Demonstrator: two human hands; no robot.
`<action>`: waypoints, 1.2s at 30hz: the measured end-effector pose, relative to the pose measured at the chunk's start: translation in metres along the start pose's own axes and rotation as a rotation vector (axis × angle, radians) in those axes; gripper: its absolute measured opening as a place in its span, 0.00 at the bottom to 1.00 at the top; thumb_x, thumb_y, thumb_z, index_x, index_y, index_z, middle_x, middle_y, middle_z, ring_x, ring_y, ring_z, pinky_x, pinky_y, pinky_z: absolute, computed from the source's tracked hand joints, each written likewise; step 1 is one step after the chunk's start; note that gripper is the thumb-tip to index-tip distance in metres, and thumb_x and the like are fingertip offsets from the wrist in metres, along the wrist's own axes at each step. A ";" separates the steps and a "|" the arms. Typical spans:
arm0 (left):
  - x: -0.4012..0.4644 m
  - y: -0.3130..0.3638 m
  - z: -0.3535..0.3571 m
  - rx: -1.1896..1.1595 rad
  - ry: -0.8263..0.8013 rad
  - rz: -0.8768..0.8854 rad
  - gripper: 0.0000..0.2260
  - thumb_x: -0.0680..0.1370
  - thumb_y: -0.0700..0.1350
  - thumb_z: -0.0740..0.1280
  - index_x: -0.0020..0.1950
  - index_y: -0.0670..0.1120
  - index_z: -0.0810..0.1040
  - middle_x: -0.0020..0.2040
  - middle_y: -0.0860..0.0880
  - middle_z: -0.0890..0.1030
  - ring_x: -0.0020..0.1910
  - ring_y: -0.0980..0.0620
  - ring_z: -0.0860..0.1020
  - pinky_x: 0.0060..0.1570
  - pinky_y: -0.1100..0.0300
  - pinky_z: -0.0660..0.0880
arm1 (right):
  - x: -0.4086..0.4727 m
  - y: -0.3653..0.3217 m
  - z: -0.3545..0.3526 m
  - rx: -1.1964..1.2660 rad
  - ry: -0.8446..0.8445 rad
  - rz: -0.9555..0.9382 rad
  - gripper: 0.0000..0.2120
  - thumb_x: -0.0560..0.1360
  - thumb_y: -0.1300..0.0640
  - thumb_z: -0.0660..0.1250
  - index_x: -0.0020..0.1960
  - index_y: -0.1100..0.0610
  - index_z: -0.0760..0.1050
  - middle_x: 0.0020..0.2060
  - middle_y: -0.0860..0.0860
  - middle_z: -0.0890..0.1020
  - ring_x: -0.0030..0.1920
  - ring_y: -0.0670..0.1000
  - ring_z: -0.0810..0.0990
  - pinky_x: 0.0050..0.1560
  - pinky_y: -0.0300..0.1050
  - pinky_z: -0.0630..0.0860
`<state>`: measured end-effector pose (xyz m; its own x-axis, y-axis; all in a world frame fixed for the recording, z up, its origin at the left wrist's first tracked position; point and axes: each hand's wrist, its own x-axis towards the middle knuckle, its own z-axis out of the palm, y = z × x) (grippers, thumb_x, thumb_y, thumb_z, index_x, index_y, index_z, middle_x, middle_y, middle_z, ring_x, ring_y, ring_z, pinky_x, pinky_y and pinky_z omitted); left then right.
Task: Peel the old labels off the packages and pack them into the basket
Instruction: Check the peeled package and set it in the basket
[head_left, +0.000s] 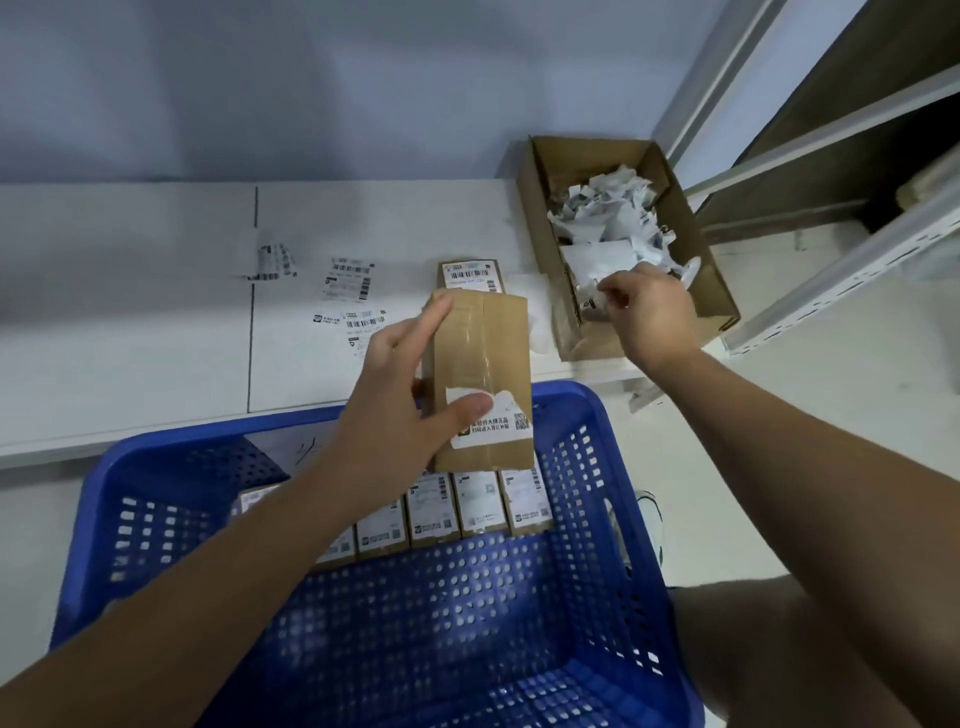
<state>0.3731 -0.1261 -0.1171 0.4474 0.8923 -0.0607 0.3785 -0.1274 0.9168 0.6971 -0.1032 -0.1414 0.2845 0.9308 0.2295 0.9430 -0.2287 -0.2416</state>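
The left hand (395, 395) has its grip closed round a brown package (480, 374) held over the far rim of the blue basket (618, 519), thumb pressed on a torn white label remnant (493, 421) whose print is too small to read, and its forearm hides part of the row of packages (457, 506) standing in the basket. The right hand (649, 312) pinches a crumpled peeled label (595, 299) over the near end of the cardboard box (691, 228) of label scraps at the white table (130, 312) edge. Loose labels (350, 283) and another package (470, 273) lie on the table, a metal shelf (831, 260) standing to the right.
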 end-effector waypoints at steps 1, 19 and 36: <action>0.000 -0.002 0.001 0.005 -0.006 0.000 0.40 0.74 0.56 0.74 0.79 0.67 0.56 0.72 0.58 0.63 0.66 0.56 0.71 0.59 0.61 0.76 | 0.007 0.003 0.005 -0.018 -0.038 0.037 0.09 0.79 0.60 0.67 0.56 0.58 0.85 0.49 0.59 0.83 0.49 0.62 0.81 0.47 0.53 0.78; -0.036 0.000 -0.028 -0.087 0.064 -0.074 0.37 0.74 0.55 0.74 0.77 0.70 0.58 0.70 0.59 0.65 0.62 0.51 0.77 0.49 0.53 0.84 | -0.007 -0.039 -0.026 -0.162 -0.343 0.116 0.16 0.83 0.54 0.59 0.68 0.55 0.75 0.57 0.61 0.83 0.56 0.64 0.80 0.48 0.49 0.75; -0.073 0.008 -0.054 -0.107 -0.014 -0.023 0.47 0.67 0.64 0.74 0.80 0.69 0.50 0.75 0.68 0.56 0.69 0.57 0.71 0.61 0.52 0.80 | -0.154 -0.175 -0.064 0.799 -0.321 -0.100 0.25 0.73 0.49 0.74 0.69 0.45 0.77 0.72 0.36 0.70 0.70 0.40 0.73 0.66 0.47 0.77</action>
<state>0.2995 -0.1691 -0.0845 0.4508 0.8883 -0.0873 0.3005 -0.0590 0.9520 0.4992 -0.2245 -0.0735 0.0308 0.9988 0.0370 0.5228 0.0155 -0.8523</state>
